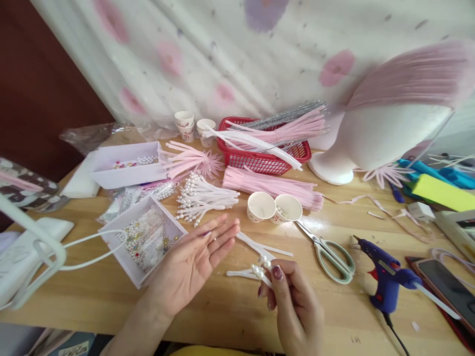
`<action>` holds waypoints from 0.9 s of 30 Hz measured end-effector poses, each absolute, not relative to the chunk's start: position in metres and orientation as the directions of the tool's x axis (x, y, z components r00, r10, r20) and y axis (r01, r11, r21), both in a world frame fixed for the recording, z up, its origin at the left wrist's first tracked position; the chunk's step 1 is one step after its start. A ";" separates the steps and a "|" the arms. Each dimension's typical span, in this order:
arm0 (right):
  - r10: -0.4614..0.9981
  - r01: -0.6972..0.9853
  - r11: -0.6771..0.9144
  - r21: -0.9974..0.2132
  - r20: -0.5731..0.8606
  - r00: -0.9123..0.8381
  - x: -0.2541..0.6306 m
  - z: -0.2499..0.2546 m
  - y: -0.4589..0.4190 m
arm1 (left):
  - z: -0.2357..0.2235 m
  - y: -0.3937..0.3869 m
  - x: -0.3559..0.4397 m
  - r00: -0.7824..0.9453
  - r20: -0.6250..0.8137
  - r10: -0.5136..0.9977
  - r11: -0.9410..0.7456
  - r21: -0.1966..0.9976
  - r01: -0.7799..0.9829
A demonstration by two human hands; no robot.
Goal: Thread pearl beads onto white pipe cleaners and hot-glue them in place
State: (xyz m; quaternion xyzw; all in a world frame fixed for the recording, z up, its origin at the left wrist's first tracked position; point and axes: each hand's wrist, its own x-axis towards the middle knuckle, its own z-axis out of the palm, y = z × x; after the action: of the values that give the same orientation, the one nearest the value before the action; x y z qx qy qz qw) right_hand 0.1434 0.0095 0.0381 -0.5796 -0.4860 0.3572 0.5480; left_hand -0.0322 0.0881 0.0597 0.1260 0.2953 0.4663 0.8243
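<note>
Some pearl-tipped stems sit in the right hand.

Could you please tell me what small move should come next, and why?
I would probably bring the pearl cluster in the right hand over to the left hand: it is open, palm up, with what looks like a small bead on it.

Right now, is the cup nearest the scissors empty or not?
Not empty: a few small pale beads show inside the cup, low down; their exact number I cannot tell.
</note>
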 end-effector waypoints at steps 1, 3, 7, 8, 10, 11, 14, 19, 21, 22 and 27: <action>0.950 0.155 0.045 -0.987 0.090 0.297 0.142 0.038 0.007 | 0.060 0.087 -0.033 0.398 -0.356 0.845 0.531 0.478 -0.700; 0.941 0.106 0.001 -0.994 0.037 0.336 0.139 0.038 0.003 | 0.061 0.082 -0.034 0.399 -0.347 0.849 0.526 0.476 -0.705; 0.954 -0.085 0.001 -0.996 -0.024 0.298 0.139 0.031 -0.002 | 0.058 0.073 -0.031 0.368 -0.430 0.824 0.549 0.447 -0.706; 0.967 -0.154 0.019 -0.988 -0.021 0.255 0.141 0.027 -0.002 | 0.057 0.072 -0.029 0.352 -0.459 0.816 0.552 0.438 -0.710; 0.986 -0.280 0.039 -0.959 -0.009 0.167 0.142 0.022 0.000 | 0.051 0.067 -0.022 0.308 -0.515 0.800 0.551 0.429 -0.716; 0.989 -0.330 0.029 -0.944 -0.021 0.149 0.142 0.019 0.001 | 0.047 0.064 -0.017 0.287 -0.538 0.793 0.551 0.431 -0.715; 0.971 -0.432 -0.040 -0.901 -0.137 0.195 0.137 0.015 0.001 | 0.033 0.051 -0.006 0.276 -0.545 0.792 0.572 0.504 -0.648; 0.950 -0.416 0.016 -0.909 -0.116 0.291 0.126 0.007 -0.006 | 0.017 0.027 0.006 0.275 -0.295 0.915 0.347 0.923 -0.166; 0.938 -0.369 0.040 -0.929 -0.093 0.334 0.126 0.003 -0.010 | 0.015 0.023 0.008 0.330 -0.232 0.915 0.241 0.970 0.015; 0.935 -0.350 0.045 -0.936 -0.084 0.346 0.128 0.001 -0.013 | 0.015 0.021 0.009 0.374 -0.225 0.900 0.221 0.974 0.056; 0.948 -0.268 0.080 -0.960 -0.010 0.319 0.139 0.002 -0.023 | 0.011 0.009 0.015 0.397 -0.355 0.847 0.351 0.933 0.086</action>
State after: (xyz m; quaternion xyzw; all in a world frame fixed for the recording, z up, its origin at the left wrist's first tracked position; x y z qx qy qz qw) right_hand 0.1388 -0.0226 0.0024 -0.4897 -0.3471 0.4691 0.6478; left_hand 0.0153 0.0093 0.0106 0.4948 0.4709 0.2824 0.6735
